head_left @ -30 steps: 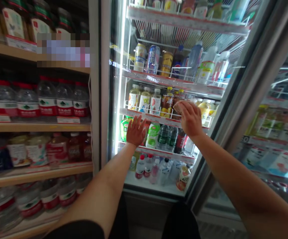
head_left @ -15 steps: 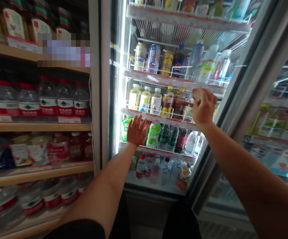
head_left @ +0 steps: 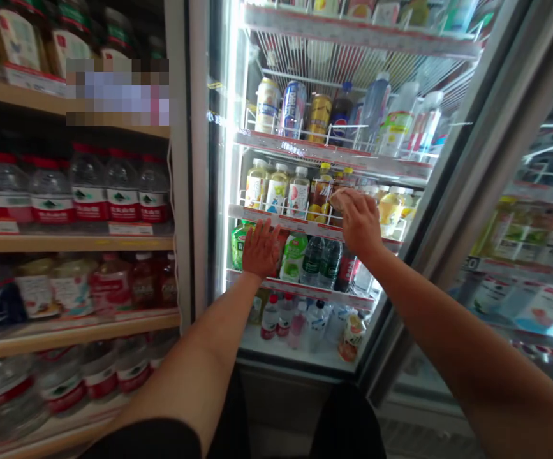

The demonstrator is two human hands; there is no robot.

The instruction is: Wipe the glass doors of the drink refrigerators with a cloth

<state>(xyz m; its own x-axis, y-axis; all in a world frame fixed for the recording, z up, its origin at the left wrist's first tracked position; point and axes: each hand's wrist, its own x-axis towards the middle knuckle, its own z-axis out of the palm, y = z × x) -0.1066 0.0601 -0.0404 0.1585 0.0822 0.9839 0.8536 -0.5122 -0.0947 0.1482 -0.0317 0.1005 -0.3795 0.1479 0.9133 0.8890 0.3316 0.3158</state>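
My left hand (head_left: 261, 248) lies flat with its fingers spread on the glass door (head_left: 300, 143) of the drinks fridge, in front of a lower shelf. My right hand (head_left: 360, 220) is closed around a crumpled, pale cloth (head_left: 339, 196), only a small part of which shows past the fingers. It presses the cloth at the glass, level with the middle shelf. Behind the glass, bottles with white caps (head_left: 276, 188) and a yellow-capped tea bottle (head_left: 321, 191) stand on that shelf. A green-labelled bottle (head_left: 294, 257) is just right of my left hand.
Wooden shelves (head_left: 75, 243) with red-capped water bottles (head_left: 87, 185) stand close on the left. A metal door frame (head_left: 453, 191) runs down the right side, with another glass-fronted fridge (head_left: 520, 268) beyond it. Cans (head_left: 293, 108) fill an upper shelf.
My right hand has moved left and slightly down across the glass with the cloth. The left hand stays where it was. The view has shifted slightly.
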